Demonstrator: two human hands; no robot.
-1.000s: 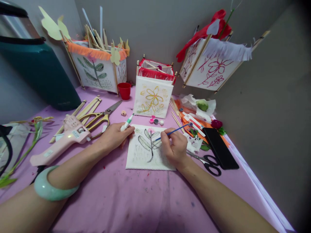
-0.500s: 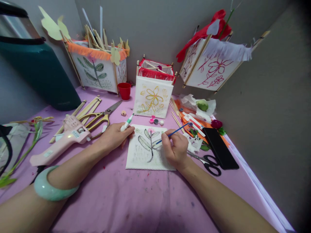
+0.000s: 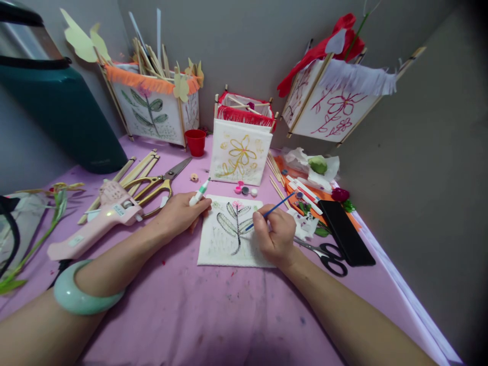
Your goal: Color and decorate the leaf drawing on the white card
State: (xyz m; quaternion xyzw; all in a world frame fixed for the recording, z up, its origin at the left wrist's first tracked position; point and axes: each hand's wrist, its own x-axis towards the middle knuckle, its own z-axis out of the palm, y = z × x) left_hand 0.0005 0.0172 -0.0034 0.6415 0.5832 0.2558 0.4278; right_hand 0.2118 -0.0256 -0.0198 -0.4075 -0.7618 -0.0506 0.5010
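A white panel (image 3: 217, 249) lies flat in front of me, painted with a dark stem, green leaves and a pink flower. My right hand (image 3: 275, 236) grips a thin blue paintbrush (image 3: 275, 208), its tip at a leaf right of the stem. The side of that hand rests on the panel's right part and hides some of it. My left hand (image 3: 186, 213) holds a white marker with a green band (image 3: 199, 194), its tip pointing up, and its fingers touch the panel's left edge. Small paint pots (image 3: 245, 191) stand just beyond the panel.
A pink glue gun (image 3: 97, 223) and gold-handled scissors (image 3: 152, 188) lie left. Black-handled scissors (image 3: 326, 256) and a black phone (image 3: 345, 234) lie right. Behind stand a red cup (image 3: 195, 143), a red-fringed lantern (image 3: 241, 152), an orange-fringed lantern (image 3: 152, 112) and a teal bottle (image 3: 57, 112).
The paintbrush has tilted a little steeper, and its tip has shifted slightly down on the leaf. My left hand and the panel stay nearly in place.
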